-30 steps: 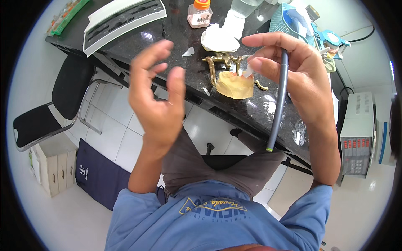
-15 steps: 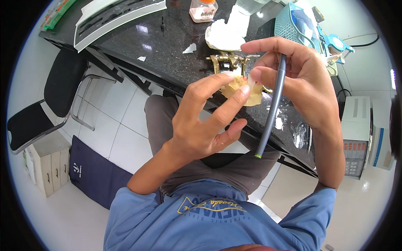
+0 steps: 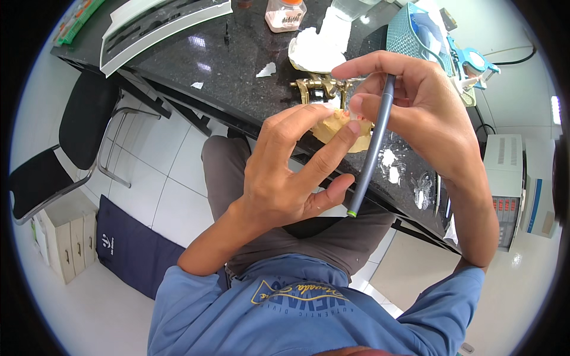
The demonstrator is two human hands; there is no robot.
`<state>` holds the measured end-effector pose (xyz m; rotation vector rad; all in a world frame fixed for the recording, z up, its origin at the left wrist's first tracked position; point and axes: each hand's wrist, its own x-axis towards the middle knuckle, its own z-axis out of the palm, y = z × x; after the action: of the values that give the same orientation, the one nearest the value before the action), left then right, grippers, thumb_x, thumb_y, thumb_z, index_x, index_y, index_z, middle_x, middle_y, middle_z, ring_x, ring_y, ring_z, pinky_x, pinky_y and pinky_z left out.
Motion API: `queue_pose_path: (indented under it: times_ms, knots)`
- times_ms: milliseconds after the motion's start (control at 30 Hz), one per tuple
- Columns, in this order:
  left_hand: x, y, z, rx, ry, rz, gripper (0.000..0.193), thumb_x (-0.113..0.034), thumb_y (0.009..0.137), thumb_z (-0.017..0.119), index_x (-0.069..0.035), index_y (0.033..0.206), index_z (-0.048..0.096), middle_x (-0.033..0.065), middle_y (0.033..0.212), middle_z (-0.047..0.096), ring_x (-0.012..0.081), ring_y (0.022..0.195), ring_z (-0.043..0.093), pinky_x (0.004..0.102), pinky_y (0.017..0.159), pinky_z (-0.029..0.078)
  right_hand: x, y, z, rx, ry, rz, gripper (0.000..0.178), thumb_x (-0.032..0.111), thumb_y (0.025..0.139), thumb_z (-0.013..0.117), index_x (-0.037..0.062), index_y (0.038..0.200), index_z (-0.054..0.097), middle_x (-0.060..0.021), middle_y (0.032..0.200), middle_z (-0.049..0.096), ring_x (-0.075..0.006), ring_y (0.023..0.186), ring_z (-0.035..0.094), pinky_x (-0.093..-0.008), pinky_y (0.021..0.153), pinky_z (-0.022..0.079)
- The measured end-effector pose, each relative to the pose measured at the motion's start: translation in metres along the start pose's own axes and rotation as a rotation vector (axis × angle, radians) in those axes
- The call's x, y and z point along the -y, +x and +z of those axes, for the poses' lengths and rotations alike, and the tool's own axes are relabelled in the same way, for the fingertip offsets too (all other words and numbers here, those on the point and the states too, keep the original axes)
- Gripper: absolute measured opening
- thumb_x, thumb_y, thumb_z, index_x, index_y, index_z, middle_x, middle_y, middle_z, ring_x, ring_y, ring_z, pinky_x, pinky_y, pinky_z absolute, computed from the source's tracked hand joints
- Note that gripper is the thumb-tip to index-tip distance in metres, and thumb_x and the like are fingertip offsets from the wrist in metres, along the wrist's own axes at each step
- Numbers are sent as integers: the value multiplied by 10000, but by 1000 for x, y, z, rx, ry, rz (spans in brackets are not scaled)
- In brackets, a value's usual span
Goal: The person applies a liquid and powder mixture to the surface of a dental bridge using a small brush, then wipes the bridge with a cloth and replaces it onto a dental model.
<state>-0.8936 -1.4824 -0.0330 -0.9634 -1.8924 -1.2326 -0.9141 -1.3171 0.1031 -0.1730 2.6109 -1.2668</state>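
Note:
A yellow dental cast (image 3: 361, 143) sits at the dark table's front edge, just before a brass-coloured dental articulator (image 3: 320, 84). My left hand (image 3: 285, 160) has its fingers spread. Its index and middle fingertips rest at the cast, while the thumb stands free. From the right, my right hand (image 3: 415, 107) brings thumb and fingers to the cast's top, where a small whitish piece (image 3: 354, 115) shows at the fingertips, partly hidden. A grey pen-like tool (image 3: 373, 155) with a green end is also held in this hand, slanting down toward me.
White plaster (image 3: 314, 50) lies behind the articulator, with scraps on the dark tabletop (image 3: 237, 89). Beyond stand a jar with an orange lid (image 3: 285, 16) and a teal basket (image 3: 409, 29). A long white tray (image 3: 160, 32) lies far left. A black chair (image 3: 89, 118) stands left.
The grey tool's lower end has shifted left and slightly up as my right hand turned. My left index fingertip has moved slightly right along the cast.

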Motion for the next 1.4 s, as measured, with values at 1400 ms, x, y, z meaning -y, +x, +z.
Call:
queue_pose_path:
  times_ms: [1400]
  knots:
    - [4,8,-4,7,30,35,398,-326,839,697,-47,1124,707,191,1135,571,301,991,614,366,785,580,-17,-8,1,-76,-73,-405,324,264,1028,490,-9,1068,660,-76,820,678,-134,866,648,-282,789,500]
